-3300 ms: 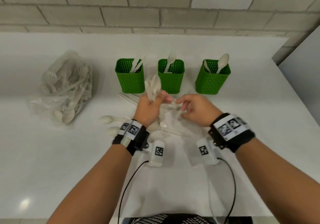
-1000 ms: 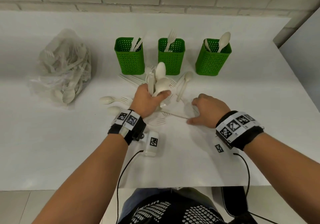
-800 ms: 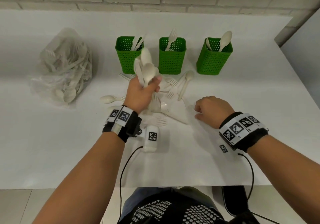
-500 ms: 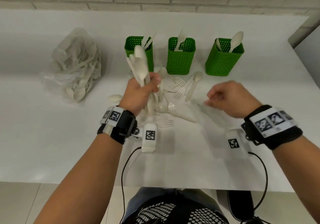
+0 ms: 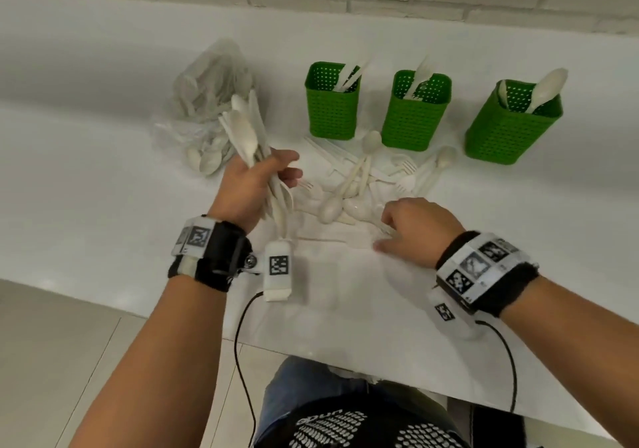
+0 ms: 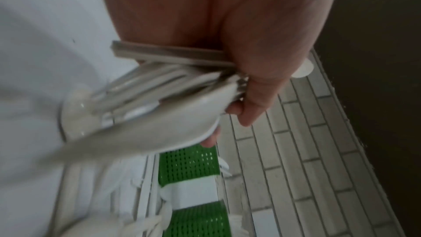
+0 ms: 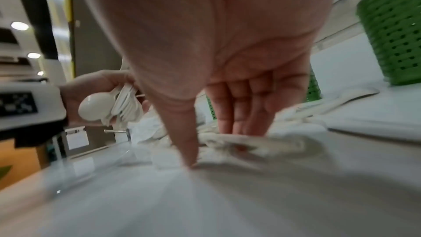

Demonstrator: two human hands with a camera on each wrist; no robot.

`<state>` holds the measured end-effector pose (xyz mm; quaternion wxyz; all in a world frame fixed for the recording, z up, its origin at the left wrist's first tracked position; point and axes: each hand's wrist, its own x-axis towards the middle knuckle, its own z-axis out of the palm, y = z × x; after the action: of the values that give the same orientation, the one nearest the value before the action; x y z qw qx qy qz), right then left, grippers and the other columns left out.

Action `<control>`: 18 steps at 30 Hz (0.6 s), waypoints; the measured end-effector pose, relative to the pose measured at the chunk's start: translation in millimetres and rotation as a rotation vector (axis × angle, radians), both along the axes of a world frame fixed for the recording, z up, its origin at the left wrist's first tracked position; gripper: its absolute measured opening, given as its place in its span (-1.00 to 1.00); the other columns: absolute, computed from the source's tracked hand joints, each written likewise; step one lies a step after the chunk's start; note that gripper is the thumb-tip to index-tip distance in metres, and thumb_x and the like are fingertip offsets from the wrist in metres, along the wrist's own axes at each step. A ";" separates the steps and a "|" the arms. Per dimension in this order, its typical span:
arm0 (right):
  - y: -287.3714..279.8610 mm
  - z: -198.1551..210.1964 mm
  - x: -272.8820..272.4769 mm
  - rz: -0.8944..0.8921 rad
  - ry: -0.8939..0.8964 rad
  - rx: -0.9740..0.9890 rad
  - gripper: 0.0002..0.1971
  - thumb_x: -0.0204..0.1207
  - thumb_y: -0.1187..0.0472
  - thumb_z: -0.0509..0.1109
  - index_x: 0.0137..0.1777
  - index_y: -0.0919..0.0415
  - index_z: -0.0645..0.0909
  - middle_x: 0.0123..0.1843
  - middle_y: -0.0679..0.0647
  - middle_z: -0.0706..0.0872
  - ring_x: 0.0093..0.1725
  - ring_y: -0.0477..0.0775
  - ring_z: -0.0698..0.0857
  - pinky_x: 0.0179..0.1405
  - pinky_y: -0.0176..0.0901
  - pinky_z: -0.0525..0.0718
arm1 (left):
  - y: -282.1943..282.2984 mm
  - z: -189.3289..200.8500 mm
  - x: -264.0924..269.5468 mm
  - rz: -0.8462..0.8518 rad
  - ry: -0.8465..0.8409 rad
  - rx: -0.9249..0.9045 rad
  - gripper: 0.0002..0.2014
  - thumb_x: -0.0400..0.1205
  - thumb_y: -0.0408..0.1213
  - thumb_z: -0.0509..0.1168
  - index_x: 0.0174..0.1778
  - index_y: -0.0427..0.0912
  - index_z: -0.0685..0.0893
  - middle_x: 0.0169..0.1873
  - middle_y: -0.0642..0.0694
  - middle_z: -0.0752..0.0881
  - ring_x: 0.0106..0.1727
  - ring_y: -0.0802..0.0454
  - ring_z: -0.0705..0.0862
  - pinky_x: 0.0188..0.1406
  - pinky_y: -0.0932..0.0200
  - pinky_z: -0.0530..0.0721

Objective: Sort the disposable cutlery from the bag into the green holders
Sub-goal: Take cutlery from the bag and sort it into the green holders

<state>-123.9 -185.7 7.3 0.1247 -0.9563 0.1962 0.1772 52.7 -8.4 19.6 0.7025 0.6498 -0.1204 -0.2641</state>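
On the white counter [image 5: 86, 205] the left hand [image 5: 249, 184] is raised clear of the surface, its fingers curled round a bundle of white cutlery [image 5: 250, 139] that fans up and away toward the far left; the left wrist view shows spoon bowls and flat handles pressed together under the thumb. Just beyond the bundle, at the far left, lies the clear plastic bag [image 5: 207, 101], slumped on its side with more white pieces visible inside and a few spoon bowls at its near edge. The right hand [image 5: 415, 229] is low over the counter to the right, thumb tip down on the surface and fingers bent downward onto the near edge of a loose pile of cutlery [image 5: 366, 178]; the right wrist view is too blurred to tell whether the fingers actually pinch a piece, so its grasp cannot be told. That pile, spoons and forks crossing one another, lies between the hands and the three green holders. The holders stand in a row along the far side: the left holder [image 5: 332, 115] has flat handles leaning out of it, the middle holder [image 5: 413, 115] has a fork standing in it, and the right holder [image 5: 508, 129], set a little apart and tilted in the wide view, has spoons, one bowl rising above its rim.
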 end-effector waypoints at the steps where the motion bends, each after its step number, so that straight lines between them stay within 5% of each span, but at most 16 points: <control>1: 1.9 -4.4 0.4 0.002 -0.015 -0.015 -0.71 0.55 -0.06 0.38 0.04 0.17 0.62 -0.01 0.08 0.68 -0.07 0.10 0.65 -0.18 -0.09 0.60 | 6.8 -3.5 3.3 0.016 -0.009 -0.001 -0.91 0.53 -0.31 0.43 -0.17 -0.27 0.71 -0.32 -0.12 0.77 -0.28 -0.08 0.75 -0.11 -0.03 0.72; 5: -6.0 7.1 6.5 -0.085 -0.072 0.123 -0.89 0.52 0.16 0.45 -0.12 0.20 0.71 -0.09 0.08 0.77 -0.06 0.10 0.70 -0.10 -0.17 0.61 | 21.0 -19.1 7.3 0.058 -0.042 0.053 -0.84 0.44 -0.14 0.55 -0.24 -0.10 0.72 -0.55 -0.02 0.62 -0.46 -0.02 0.63 -0.08 -0.21 0.60; 8: -7.3 35.2 12.9 -0.172 -0.238 0.174 -0.92 0.45 0.19 0.55 -0.19 0.18 0.74 -0.19 0.06 0.77 -0.13 0.07 0.73 -0.11 -0.17 0.63 | 15.4 -19.8 3.9 -0.007 -0.063 0.073 -0.74 0.28 0.01 0.60 -0.23 0.00 0.78 -0.44 0.01 0.71 -0.38 0.00 0.68 0.04 -0.28 0.70; 11: 18.6 58.7 34.5 -0.175 -0.452 0.293 -0.82 0.43 0.09 0.58 -0.27 0.18 0.74 -0.40 0.00 0.73 -0.45 -0.10 0.66 -0.33 -0.27 0.60 | 1.9 -11.9 -4.1 -0.201 -0.089 0.052 -0.64 0.30 0.03 0.60 -0.06 -0.01 0.77 -0.37 0.02 0.78 -0.28 0.04 0.74 -0.09 0.01 0.73; 14: 51.2 60.3 60.5 -0.071 -0.541 0.268 -0.79 0.44 0.06 0.56 -0.33 0.13 0.69 -0.47 -0.10 0.64 -0.49 -0.18 0.56 -0.37 -0.20 0.45 | -13.1 1.2 -10.5 -0.337 -0.042 -0.032 -0.80 0.41 -0.20 0.59 -0.13 -0.15 0.77 -0.29 -0.06 0.83 -0.19 0.02 0.80 -0.15 0.15 0.73; 16: 53.3 56.0 66.2 -0.076 -0.527 0.304 -0.78 0.37 0.02 0.61 -0.07 0.09 0.74 -0.26 -0.12 0.73 -0.32 -0.25 0.62 -0.23 -0.25 0.51 | -11.2 2.2 -0.8 -0.289 0.010 -0.061 -0.87 0.47 -0.27 0.53 -0.20 -0.25 0.76 -0.34 -0.13 0.81 -0.26 -0.03 0.79 -0.19 0.07 0.72; 18: 45.0 47.8 61.7 -0.041 -0.325 0.303 -0.27 0.22 0.00 0.70 0.41 0.06 0.56 0.23 -0.06 0.71 0.09 -0.10 0.67 0.13 -0.21 0.57 | 0.0 -4.0 18.8 -0.192 0.063 -0.061 -0.89 0.57 -0.32 0.46 -0.24 -0.25 0.72 -0.41 -0.12 0.76 -0.34 -0.02 0.76 -0.24 0.06 0.68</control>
<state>-62.2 -140.8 55.1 0.3005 -0.9384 0.1641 0.0457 71.5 -8.4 15.5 0.6969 0.6048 -0.1679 -0.3469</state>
